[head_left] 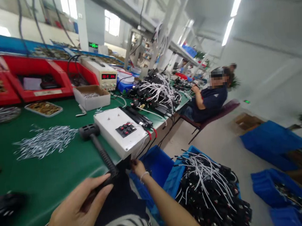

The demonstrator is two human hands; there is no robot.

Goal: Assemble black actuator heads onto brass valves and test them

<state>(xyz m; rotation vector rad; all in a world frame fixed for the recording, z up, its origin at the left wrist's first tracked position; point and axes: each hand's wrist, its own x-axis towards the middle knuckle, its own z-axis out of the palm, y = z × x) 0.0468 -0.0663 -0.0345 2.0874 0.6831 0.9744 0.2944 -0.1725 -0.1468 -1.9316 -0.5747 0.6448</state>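
My left hand (77, 206), at the lower left, has thumb and fingers closed round the lower end of a black hammer (103, 153) with a ribbed handle. The hammer's head lies over the green bench top, beside a white control box (121, 129) with black and red switches. My right hand (138, 168) reaches down past the box's front corner, at the bench edge and over a blue crate (157, 163). Its fingers are curled at something dark that I cannot make out. A pile of metal hooks (48, 142) lies left of the hammer head.
A blue crate (182, 175) on the right is heaped with black parts and white cables (205, 178). Red bins (35, 76), a power supply (102, 73) and a carton (92, 98) line the bench's back. A seated co-worker (209, 98) is farther along.
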